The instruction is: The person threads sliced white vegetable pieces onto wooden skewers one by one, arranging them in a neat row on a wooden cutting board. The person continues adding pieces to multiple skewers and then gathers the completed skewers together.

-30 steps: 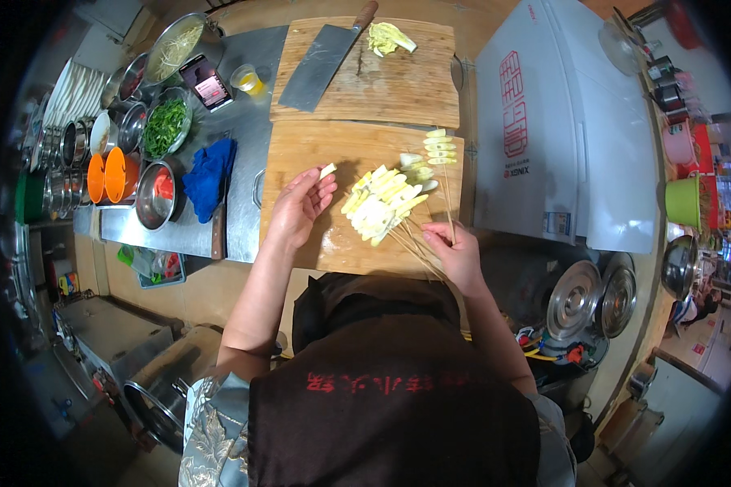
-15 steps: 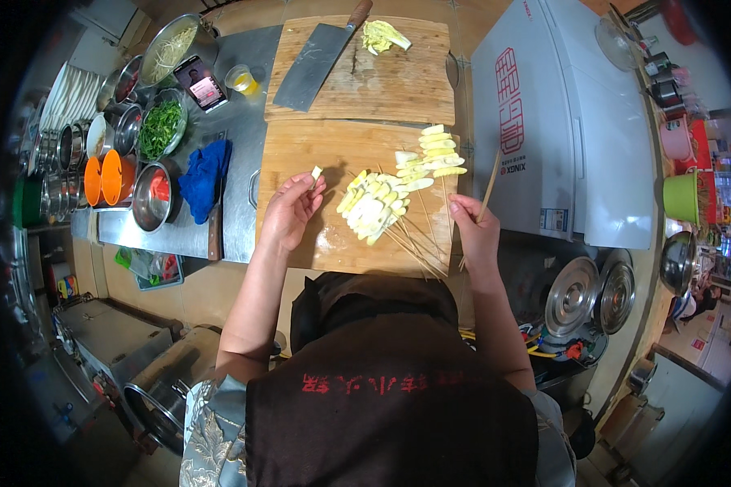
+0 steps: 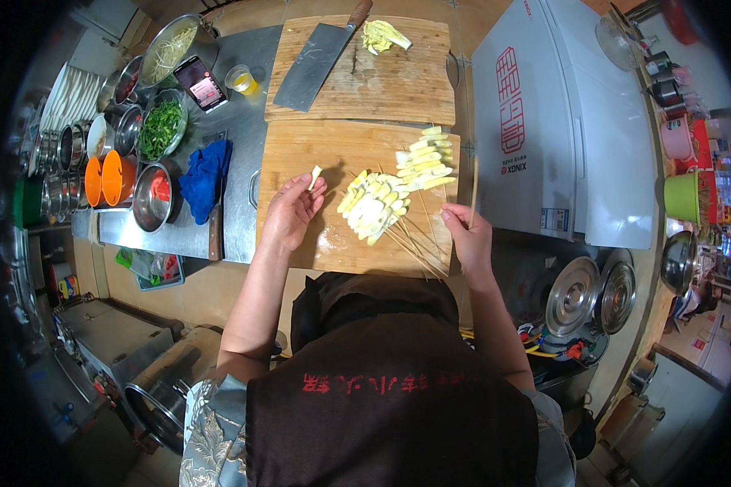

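Observation:
My left hand [image 3: 291, 213] pinches a small pale vegetable piece [image 3: 315, 172] over the near wooden cutting board [image 3: 300, 146]. My right hand [image 3: 466, 232] holds a thin bamboo skewer [image 3: 473, 185] upright at the board's right edge. Between the hands lies a row of pale yellow vegetable pieces threaded on skewers [image 3: 374, 208]. A loose pile of cut pieces [image 3: 423, 159] sits just beyond it, toward the right.
A cleaver [image 3: 317, 58] and a vegetable scrap [image 3: 383, 34] lie on the far board. Left of the boards are a blue cloth [image 3: 204, 174], a knife [image 3: 215, 231], a phone [image 3: 201, 82], a small cup [image 3: 241, 79] and several metal bowls [image 3: 153, 197]. A white appliance [image 3: 544, 114] stands right.
My right hand has risen from the skewer ends to the board's right edge, lifting one skewer upright. My left hand stayed over the board with the small piece.

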Motion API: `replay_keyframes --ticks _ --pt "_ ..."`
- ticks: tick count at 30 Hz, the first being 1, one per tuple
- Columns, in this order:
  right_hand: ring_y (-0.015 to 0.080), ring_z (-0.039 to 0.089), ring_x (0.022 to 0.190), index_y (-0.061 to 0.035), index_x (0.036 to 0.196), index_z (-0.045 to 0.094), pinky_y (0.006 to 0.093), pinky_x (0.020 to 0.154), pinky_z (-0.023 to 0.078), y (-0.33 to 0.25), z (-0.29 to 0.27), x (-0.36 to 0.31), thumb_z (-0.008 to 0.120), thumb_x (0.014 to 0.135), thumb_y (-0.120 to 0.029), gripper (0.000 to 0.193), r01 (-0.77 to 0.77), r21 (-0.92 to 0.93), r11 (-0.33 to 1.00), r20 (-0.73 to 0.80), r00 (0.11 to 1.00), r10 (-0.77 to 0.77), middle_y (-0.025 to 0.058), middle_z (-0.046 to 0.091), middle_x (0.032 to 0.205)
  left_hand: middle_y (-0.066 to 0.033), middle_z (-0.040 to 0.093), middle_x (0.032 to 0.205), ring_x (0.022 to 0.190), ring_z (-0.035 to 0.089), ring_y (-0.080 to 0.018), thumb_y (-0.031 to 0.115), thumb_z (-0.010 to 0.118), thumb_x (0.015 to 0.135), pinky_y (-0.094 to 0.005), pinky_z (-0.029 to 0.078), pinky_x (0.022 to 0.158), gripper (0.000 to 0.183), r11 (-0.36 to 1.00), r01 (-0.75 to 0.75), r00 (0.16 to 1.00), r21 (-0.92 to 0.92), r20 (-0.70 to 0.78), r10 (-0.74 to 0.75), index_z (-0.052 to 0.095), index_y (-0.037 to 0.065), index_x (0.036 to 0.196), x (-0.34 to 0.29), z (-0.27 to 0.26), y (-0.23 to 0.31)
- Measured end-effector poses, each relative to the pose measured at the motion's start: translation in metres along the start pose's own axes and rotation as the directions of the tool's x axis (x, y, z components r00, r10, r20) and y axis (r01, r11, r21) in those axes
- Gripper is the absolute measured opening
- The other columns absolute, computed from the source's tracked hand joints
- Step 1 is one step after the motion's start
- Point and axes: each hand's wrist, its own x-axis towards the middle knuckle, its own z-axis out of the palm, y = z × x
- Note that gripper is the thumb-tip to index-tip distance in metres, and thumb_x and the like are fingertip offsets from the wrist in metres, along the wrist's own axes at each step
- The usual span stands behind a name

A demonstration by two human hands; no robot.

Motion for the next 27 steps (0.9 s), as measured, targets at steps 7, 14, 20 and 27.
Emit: replay_keyframes --ticks 7,14,20,27 --pt "0.0087 0.054 0.072 -0.0027 0.097 0.065 0.022 0.065 0.043 0.015 0.016 0.008 0.065 0.08 -0.01 0.019 0.022 -0.113 0.993 0.055 0.998 -0.016 0.0036 0.061 0.082 -0.0037 0.062 0.095 0.09 0.058 -0.0111 0.02 0.059 0.087 -0.0233 0.046 0.078 0.022 1.0 0.005 1.0 0.028 0.011 -0.005 0.053 0.007 0.103 -0.002 0.001 -0.001" --pt "0.0242 0.06 0.072 -0.0059 0.091 0.065 0.0297 0.064 0.047 -0.011 0.023 -0.005 0.068 0.076 -0.014 0.017 0.301 -0.497 0.814 0.065 0.948 -0.311 0.0084 0.059 0.081 -0.0033 0.062 0.096 0.09 0.058 -0.0105 0.02 0.06 0.086 -0.0227 0.045 0.078 0.022 1.0 0.0 1.0 0.015 -0.007 0.0 0.054 0.007 0.103 -0.003 -0.005 -0.001" --pt "0.0234 0.06 0.07 -0.0034 0.086 0.063 0.029 0.061 0.047 -0.011 0.032 -0.013 0.067 0.077 -0.01 0.012 0.358 -0.545 0.758 0.252 0.932 -0.259 0.0094 0.058 0.079 -0.0024 0.06 0.095 0.093 0.056 -0.0126 0.02 0.058 0.087 -0.024 0.045 0.078 0.019 1.0 0.001 0.999 0.024 -0.033 0.0 0.054 0.009 0.102 -0.005 -0.003 -0.002" --pt "0.0116 0.055 0.066 -0.0005 0.083 0.063 0.0252 0.061 0.043 0.004 0.026 -0.005 0.067 0.077 -0.008 0.01 0.153 -0.149 0.977 0.109 0.984 -0.138 0.0069 0.059 0.075 -0.0026 0.061 0.095 0.093 0.057 -0.0124 0.019 0.057 0.087 -0.0239 0.046 0.077 0.017 1.0 -0.007 1.0 0.016 -0.024 0.007 0.054 0.009 0.1 -0.004 -0.006 -0.001"
